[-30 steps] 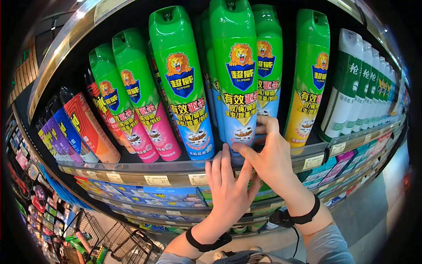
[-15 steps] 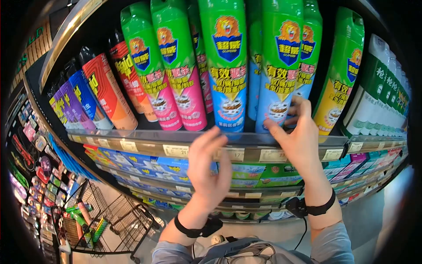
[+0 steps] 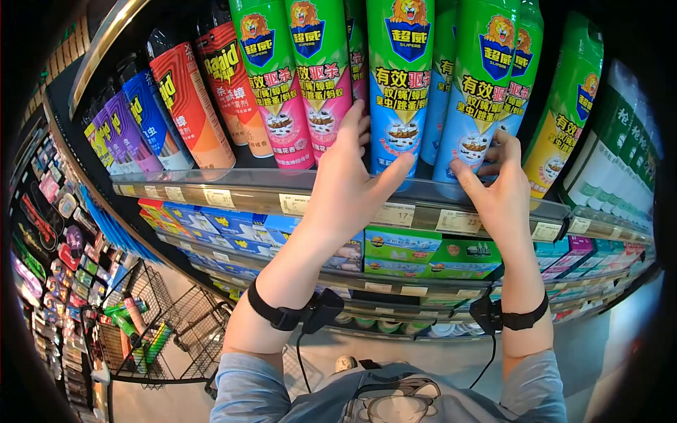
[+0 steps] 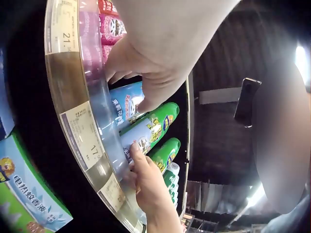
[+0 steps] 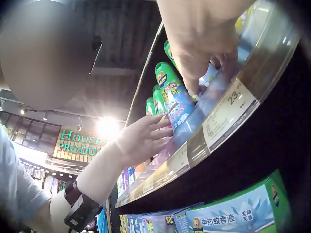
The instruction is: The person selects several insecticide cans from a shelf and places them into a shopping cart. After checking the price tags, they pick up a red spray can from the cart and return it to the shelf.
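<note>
Two green-and-blue insecticide spray cans with lion labels stand at the shelf front. My left hand (image 3: 345, 187) is at the left one of these, the left blue can (image 3: 400, 88), its fingers extended along the can's left side and the thumb across its lower front. Around the base of the right blue can (image 3: 485, 88) my right hand (image 3: 502, 194) curls, thumb on the front and fingers at its right side. That can leans slightly to the right in the head view. In the right wrist view, the fingers of my left hand (image 5: 146, 138) are spread beside the can.
A clear plastic lip (image 3: 282, 182) with price tags runs along the shelf front. Pink cans (image 3: 321, 106) stand to the left, a yellow can (image 3: 564, 120) and white-green cans (image 3: 606, 162) to the right. Boxes (image 3: 402, 250) fill the shelf below. A shopping cart (image 3: 194, 366) holding several items is at lower left.
My left hand has moved from the right blue can, back over the shelf edge and up to the left blue can. My right hand stays at the right can. The view has shifted.
</note>
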Motion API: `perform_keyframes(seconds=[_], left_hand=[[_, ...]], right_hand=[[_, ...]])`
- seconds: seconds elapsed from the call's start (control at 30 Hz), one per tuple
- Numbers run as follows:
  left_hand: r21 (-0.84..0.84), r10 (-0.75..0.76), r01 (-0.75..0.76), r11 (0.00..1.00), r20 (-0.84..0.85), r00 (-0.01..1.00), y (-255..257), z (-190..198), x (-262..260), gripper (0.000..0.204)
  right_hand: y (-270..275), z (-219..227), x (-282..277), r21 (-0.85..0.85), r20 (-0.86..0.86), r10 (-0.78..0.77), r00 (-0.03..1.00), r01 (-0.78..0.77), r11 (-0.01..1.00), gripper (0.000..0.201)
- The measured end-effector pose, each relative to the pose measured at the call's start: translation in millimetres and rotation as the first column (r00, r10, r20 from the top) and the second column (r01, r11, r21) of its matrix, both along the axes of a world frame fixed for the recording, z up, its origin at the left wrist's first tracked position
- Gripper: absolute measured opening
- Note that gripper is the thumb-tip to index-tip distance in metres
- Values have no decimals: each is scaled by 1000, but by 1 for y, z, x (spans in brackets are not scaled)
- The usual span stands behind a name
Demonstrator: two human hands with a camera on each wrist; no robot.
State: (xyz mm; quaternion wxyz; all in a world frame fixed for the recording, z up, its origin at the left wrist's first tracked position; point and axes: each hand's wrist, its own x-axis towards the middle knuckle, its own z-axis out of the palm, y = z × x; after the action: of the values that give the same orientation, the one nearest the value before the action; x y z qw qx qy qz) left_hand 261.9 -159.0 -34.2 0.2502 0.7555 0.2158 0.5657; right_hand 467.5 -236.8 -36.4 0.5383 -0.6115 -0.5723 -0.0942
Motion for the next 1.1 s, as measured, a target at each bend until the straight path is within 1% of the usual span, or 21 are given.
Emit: perform_keyframes(seconds=[0.03, 0.07, 0.13, 0.17, 0.23, 0.27, 0.33, 0.4, 0.43, 0.47, 0.5, 0.53, 0.6, 0.63, 0.7, 0.77, 0.83, 0.87, 1.03, 1.1], left_hand=[[-31, -61, 62, 998, 37, 997, 1, 2, 4, 87], [-30, -64, 65, 997, 37, 997, 4, 4, 7, 87], [-24, 29, -30, 999, -31, 999, 11, 8, 11, 88], [-24, 27, -27, 999, -32, 999, 11, 10, 12, 88], [-44, 100, -106, 993, -125, 987, 10, 17, 13, 85], [-43, 98, -104, 994, -124, 987, 10, 17, 13, 85], [-54, 153, -164, 985, -156, 976, 11, 16, 14, 77], [-58, 157, -168, 984, -153, 976, 8, 15, 14, 74], [-64, 163, -174, 983, -147, 975, 8, 14, 14, 71], [-11, 154, -156, 988, -110, 982, 12, 11, 16, 69], [-35, 151, -156, 987, -125, 981, 14, 9, 16, 68], [-31, 173, -178, 984, -129, 976, 14, 9, 16, 67], [-22, 229, -235, 972, -139, 963, 14, 7, 18, 67], [-21, 217, -222, 975, -141, 966, 14, 7, 18, 67], [-1, 299, -304, 953, -176, 938, 13, 6, 19, 69], [31, 315, -314, 949, -164, 935, 13, 5, 21, 71], [75, 384, -377, 923, -204, 900, 12, 5, 20, 73], [103, 393, -380, 919, -198, 898, 14, 2, 21, 76], [133, 415, -396, 909, -190, 890, 12, 2, 20, 77], [144, 407, -384, 912, -204, 890, 11, 2, 19, 77]], right_hand=[[0, 0, 0, 2, 0, -3, 1000, 3, 1000, 69], [0, 0, 1, -6, -5, 4, 1000, -4, 1000, 70], [-1, 0, 0, -14, -11, 7, 1000, -7, 1000, 70], [-1, -1, 0, -11, -1, 0, 1000, 0, 1000, 70], [-2, 0, -1, -7, 9, -8, 1000, 8, 1000, 70], [-2, 1, -1, -22, 15, -14, 1000, 15, 1000, 70], [-2, 1, -1, -36, 20, -26, 999, 27, 999, 70], [-2, 0, -1, -25, 21, -14, 1000, 14, 1000, 70], [-3, 1, -2, -26, 20, -32, 999, 33, 999, 70], [-3, 1, -4, -3, 4, -6, 1000, 6, 1000, 70], [-4, 1, -5, 21, -11, 20, 1000, -20, 1000, 70], [-3, 0, -3, 9, 18, 2, 1000, -2, 1000, 71], [-3, 0, 0, 17, 23, 2, 1000, -3, 1000, 69], [-4, 0, 2, 18, 30, -7, 1000, 6, 1000, 68], [-5, 3, -3, -28, -5, 21, 1000, -21, 999, 70], [-5, 3, -2, -14, 15, 11, 1000, -11, 1000, 71], [-5, 3, -2, 5, 37, 15, 999, -16, 1000, 66], [-6, 4, -3, 11, 37, 17, 999, -17, 1000, 66], [-8, 6, -5, -25, 34, -8, 999, 9, 1000, 66], [-9, 8, -5, -21, 33, 7, 999, -6, 1000, 66]])
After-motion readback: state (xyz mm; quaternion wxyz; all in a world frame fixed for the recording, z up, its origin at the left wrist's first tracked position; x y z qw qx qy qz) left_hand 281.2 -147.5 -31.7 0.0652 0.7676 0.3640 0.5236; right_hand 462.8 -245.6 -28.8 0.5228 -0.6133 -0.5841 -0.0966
